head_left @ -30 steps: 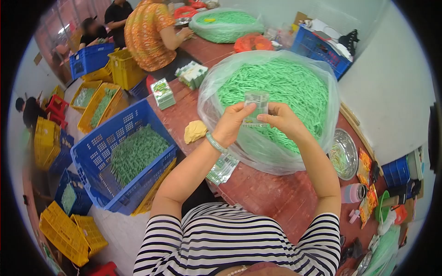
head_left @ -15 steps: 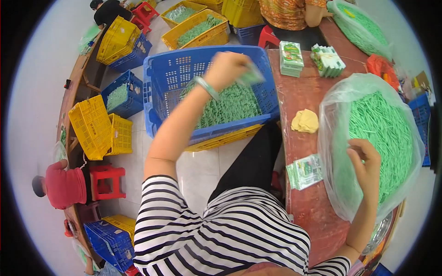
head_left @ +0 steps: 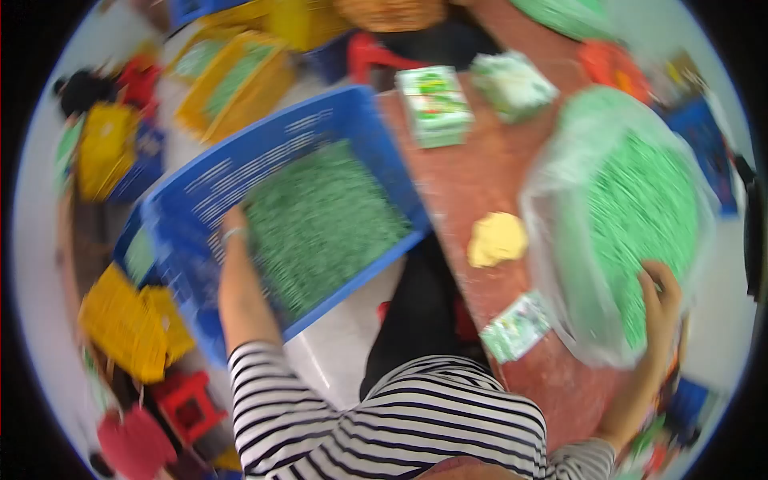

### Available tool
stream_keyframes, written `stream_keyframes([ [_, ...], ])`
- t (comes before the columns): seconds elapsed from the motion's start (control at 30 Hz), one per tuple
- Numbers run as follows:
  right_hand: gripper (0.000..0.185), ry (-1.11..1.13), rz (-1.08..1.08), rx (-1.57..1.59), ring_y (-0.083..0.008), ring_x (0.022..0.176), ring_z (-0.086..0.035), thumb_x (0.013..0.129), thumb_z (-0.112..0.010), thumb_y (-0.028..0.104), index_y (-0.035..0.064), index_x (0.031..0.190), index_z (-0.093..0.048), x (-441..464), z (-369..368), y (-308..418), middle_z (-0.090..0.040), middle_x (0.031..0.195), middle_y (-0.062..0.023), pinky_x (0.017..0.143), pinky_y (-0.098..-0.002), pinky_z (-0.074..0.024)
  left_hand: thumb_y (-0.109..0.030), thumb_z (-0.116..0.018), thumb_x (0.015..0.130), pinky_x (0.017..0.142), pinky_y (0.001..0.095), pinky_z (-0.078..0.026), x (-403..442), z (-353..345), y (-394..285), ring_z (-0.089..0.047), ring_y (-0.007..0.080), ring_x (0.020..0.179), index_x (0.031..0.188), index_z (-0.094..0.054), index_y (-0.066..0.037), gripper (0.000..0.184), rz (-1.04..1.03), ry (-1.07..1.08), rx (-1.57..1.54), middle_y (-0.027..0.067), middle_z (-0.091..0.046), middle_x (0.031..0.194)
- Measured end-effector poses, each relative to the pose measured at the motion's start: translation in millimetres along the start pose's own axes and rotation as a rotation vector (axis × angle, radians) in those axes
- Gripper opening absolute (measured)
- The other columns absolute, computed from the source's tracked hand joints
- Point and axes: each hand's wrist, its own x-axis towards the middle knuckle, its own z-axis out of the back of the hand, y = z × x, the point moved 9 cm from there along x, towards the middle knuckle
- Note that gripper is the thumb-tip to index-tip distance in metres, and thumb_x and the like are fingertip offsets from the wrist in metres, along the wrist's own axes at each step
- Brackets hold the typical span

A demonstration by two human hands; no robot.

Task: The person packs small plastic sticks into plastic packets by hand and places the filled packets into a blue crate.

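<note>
My left hand [head_left: 234, 221] reaches into the blue crate [head_left: 182, 180], at the left edge of the green packets [head_left: 320, 220] heaped there; its fingers are blurred and partly hidden. My right hand [head_left: 661, 294] is over the near right side of the clear plastic bag [head_left: 552, 232] full of thin green sticks [head_left: 644, 204], its fingers apart and holding nothing. Between bag and crate, a yellow cloth [head_left: 497, 239] and some flat printed packets [head_left: 516, 326] lie on the red table [head_left: 448, 180].
Stacks of printed packs [head_left: 436, 108] stand on the table's far part. Yellow crates [head_left: 132, 324] and a red stool [head_left: 190, 406] are on the left floor. One person in red [head_left: 136, 444] is at lower left, another in orange [head_left: 392, 12] at the top.
My left hand has moved from the bag, carrying a clear packet, over and down into the blue crate. My right hand let go of that packet and shifted right. The view has turned left.
</note>
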Motion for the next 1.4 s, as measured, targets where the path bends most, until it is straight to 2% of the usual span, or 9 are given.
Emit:
stream_keyframes([
  [0.07,0.017,-0.027,-0.010,0.022,-0.0133,0.091,-0.061,0.087,-0.063,-0.001,-0.0029,0.104,-0.065,-1,2,7,-0.066,0.098,-0.0066,0.078,-0.0253,-0.0505,-0.016,-0.042,0.094,0.083,0.0474,-0.050,30,-63,48,-0.064,0.0408,0.096,0.122,-0.064,-0.012,0.035,0.005,0.077,0.013,0.0231,-0.066,0.108],
  [0.23,0.016,-0.014,0.072,-0.020,-0.0152,0.084,-0.062,0.085,-0.065,0.001,0.0022,0.102,-0.068,13,3,28,-0.066,0.094,-0.0064,0.070,-0.0271,-0.0498,-0.028,-0.052,0.092,0.077,0.0501,-0.050,59,-56,32,-0.064,0.0421,0.090,0.101,-0.067,0.000,0.032,-0.056,-0.005,0.219,0.0274,-0.066,0.098],
  [0.33,0.019,0.080,0.198,-0.057,-0.0239,0.086,-0.064,0.084,-0.065,0.003,0.0026,0.103,-0.068,27,-9,33,-0.067,0.097,-0.0115,0.074,-0.0331,-0.0508,-0.028,-0.054,0.091,0.074,0.0489,-0.050,12,58,-89,-0.064,0.0416,0.088,0.093,-0.066,0.001,0.031,-0.055,-0.146,0.254,0.0261,-0.066,0.094],
  [0.5,0.021,0.305,0.421,-0.228,-0.0301,0.092,-0.064,0.080,-0.066,0.003,0.0001,0.101,-0.067,47,-53,50,-0.066,0.099,-0.0147,0.080,-0.0368,-0.0522,-0.027,-0.058,0.090,0.060,0.0474,-0.043,-121,205,-292,-0.057,0.0416,0.068,0.071,-0.053,0.000,0.033,-0.500,-0.493,-0.082,0.0216,-0.057,0.071],
  [0.6,0.026,0.400,0.527,-0.386,-0.0337,0.095,-0.063,0.076,-0.070,0.004,0.0006,0.102,-0.067,51,-82,56,-0.066,0.099,-0.0157,0.084,-0.0411,-0.0506,-0.015,-0.068,0.083,0.057,0.0356,-0.046,-237,220,-383,-0.057,0.0260,0.059,0.077,-0.063,0.000,0.016,-0.739,-0.196,-0.542,0.0140,-0.060,0.069],
  [0.73,0.019,0.487,0.576,-0.505,-0.0361,0.091,-0.065,0.071,-0.072,0.002,0.0002,0.089,-0.067,58,-110,47,-0.067,0.092,-0.0193,0.078,-0.0430,-0.0519,-0.023,-0.071,0.079,0.073,0.0428,-0.046,-391,170,-465,-0.060,0.0338,0.078,0.083,-0.066,-0.002,0.021,-1.131,0.054,-0.602,0.0151,-0.064,0.080],
  [0.83,0.016,0.509,0.629,-0.576,-0.0366,0.090,-0.066,0.070,-0.069,-0.002,-0.0014,0.085,-0.065,59,-119,45,-0.067,0.091,-0.0200,0.076,-0.0436,-0.0525,-0.031,-0.074,0.076,0.072,0.0454,-0.042,-437,119,-484,-0.054,0.0348,0.085,0.087,-0.062,-0.005,0.031,-1.115,0.093,-0.409,0.0144,-0.057,0.089],
  [1.2,0.023,0.600,0.566,-0.820,-0.0362,0.090,-0.067,0.069,-0.064,-0.004,-0.0010,0.091,-0.069,61,-129,56,-0.068,0.092,-0.0214,0.075,-0.0425,-0.0536,-0.006,-0.075,0.069,0.072,0.0433,-0.043,-442,85,-487,-0.053,0.0346,0.085,0.095,-0.055,-0.004,0.034,-1.078,0.096,-0.475,0.0133,-0.053,0.084],
  [1.4,0.023,0.665,0.542,-0.767,-0.0367,0.092,-0.064,0.067,-0.065,0.000,-0.0004,0.090,-0.066,70,-131,43,-0.067,0.091,-0.0199,0.077,-0.0444,-0.0515,0.001,-0.070,0.069,0.070,0.0393,-0.047,-432,86,-488,-0.057,0.0324,0.080,0.110,-0.053,-0.002,0.045,-0.947,0.308,-0.667,0.0123,-0.055,0.085],
])
